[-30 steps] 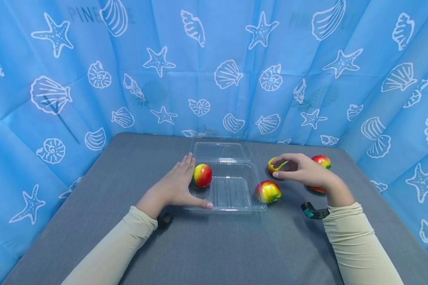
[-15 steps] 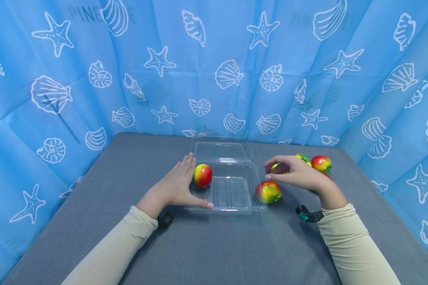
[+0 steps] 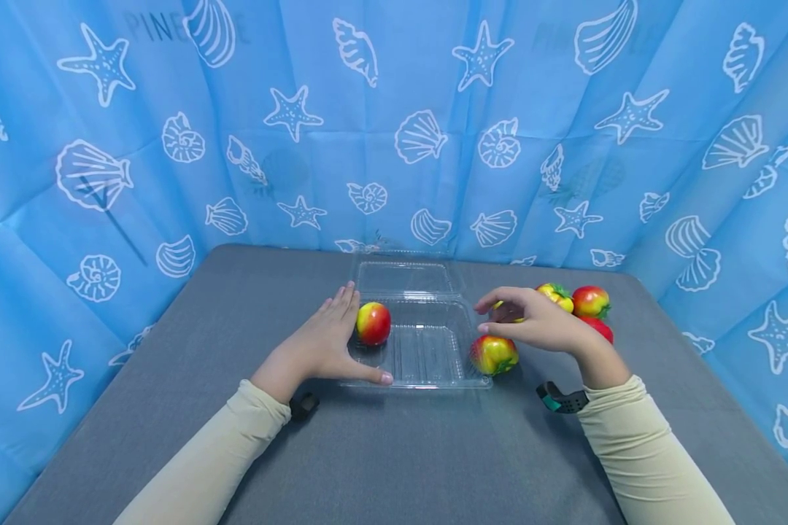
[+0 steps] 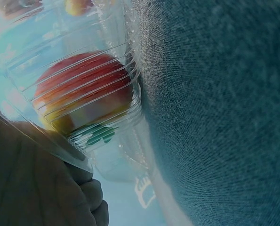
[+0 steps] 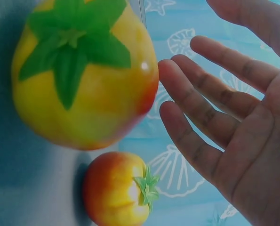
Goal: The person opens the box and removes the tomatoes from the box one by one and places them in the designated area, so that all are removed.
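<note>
A clear plastic clamshell container (image 3: 427, 383) lies unfolded on the table, its lid (image 3: 403, 277) toward the curtain. My left hand (image 3: 325, 339) rests along its left side with straight fingers, the thumb over the front rim. Inside, at the left, sits a red-and-yellow persimmon-like fruit (image 3: 373, 324); its green leaves show through the wall in the left wrist view. A second such fruit (image 3: 495, 355) is against the container's right side. Just above and behind that one hovers my right hand (image 3: 532, 317), fingers loosely bent and palm bare. Another fruit (image 5: 118, 188) is partly hidden behind this hand.
Several similar fruits are grouped right of the right hand: a yellow one (image 3: 555, 295), a red one (image 3: 591, 300) and a partly covered red one (image 3: 596, 328). Behind the grey table (image 3: 394, 452) hangs a blue curtain (image 3: 381, 146) printed with shells.
My right hand has drifted left toward the container, uncovering more of the fruits at the right. The left hand, the container and the fruit in it have stayed put.
</note>
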`<state>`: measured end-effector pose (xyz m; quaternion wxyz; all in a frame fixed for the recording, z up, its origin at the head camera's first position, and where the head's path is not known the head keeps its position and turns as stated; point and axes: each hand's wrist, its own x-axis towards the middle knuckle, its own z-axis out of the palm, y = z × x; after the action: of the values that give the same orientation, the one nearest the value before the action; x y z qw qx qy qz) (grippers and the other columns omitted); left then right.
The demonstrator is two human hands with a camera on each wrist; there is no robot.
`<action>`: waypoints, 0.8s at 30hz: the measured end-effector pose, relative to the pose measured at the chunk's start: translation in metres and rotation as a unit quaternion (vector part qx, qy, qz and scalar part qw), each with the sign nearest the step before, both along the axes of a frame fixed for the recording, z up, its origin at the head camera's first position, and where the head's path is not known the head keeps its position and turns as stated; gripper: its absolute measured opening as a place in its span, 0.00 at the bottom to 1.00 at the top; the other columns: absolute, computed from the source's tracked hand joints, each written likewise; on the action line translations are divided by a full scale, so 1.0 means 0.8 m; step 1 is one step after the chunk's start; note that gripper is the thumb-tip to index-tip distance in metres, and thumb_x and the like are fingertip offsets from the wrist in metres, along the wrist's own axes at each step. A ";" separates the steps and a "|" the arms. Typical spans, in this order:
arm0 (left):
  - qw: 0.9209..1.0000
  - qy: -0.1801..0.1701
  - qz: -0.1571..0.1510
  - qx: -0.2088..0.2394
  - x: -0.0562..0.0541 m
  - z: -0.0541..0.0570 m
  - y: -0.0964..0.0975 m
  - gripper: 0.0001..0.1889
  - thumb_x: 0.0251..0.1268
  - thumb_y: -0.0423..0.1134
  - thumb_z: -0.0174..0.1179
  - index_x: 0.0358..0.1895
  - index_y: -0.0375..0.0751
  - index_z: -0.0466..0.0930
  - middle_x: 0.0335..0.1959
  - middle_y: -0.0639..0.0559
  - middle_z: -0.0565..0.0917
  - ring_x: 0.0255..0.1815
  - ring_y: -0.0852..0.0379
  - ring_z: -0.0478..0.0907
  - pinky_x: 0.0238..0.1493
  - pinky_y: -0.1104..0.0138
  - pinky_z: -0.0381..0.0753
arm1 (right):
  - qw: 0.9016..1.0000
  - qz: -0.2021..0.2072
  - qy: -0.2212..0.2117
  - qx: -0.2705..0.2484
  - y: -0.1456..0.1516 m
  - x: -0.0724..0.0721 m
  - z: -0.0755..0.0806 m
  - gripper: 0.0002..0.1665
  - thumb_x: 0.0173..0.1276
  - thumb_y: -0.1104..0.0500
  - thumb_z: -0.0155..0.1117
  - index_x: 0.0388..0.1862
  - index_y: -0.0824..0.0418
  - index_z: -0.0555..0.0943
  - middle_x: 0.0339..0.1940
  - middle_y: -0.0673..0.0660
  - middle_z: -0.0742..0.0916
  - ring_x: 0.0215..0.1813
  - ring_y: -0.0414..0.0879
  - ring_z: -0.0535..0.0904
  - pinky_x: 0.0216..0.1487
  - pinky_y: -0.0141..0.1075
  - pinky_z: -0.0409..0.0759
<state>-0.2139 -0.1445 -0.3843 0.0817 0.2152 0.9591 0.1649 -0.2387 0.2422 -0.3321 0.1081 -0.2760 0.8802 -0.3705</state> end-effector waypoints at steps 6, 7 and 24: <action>1.000 -0.002 0.000 0.001 -0.001 0.000 0.000 0.80 0.40 0.90 0.61 0.88 0.40 0.38 0.90 0.43 0.35 0.91 0.45 0.32 0.89 0.46 0.43 | 1.000 0.016 0.002 -0.011 -0.006 0.001 -0.001 0.21 0.73 0.56 0.73 0.60 0.64 0.84 0.52 0.59 0.90 0.50 0.50 0.87 0.49 0.35 0.89; 1.000 -0.002 0.000 0.001 -0.001 0.000 0.000 0.80 0.40 0.90 0.61 0.88 0.40 0.38 0.90 0.43 0.35 0.91 0.45 0.32 0.89 0.47 0.43 | 1.000 0.017 0.001 -0.012 -0.006 0.001 -0.001 0.21 0.73 0.56 0.73 0.60 0.64 0.84 0.51 0.58 0.90 0.50 0.50 0.87 0.49 0.35 0.89; 1.000 -0.004 0.000 0.003 -0.001 -0.001 0.000 0.80 0.40 0.90 0.60 0.88 0.40 0.37 0.90 0.43 0.35 0.91 0.45 0.31 0.89 0.47 0.43 | 1.000 0.003 0.012 -0.015 -0.023 0.005 0.000 0.18 0.72 0.55 0.75 0.58 0.58 0.85 0.52 0.57 0.90 0.49 0.49 0.87 0.49 0.34 0.89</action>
<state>-0.2145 -0.1444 -0.3851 0.0844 0.2150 0.9582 0.1688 -0.2345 0.2238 -0.3321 0.0944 -0.2850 0.8749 -0.3800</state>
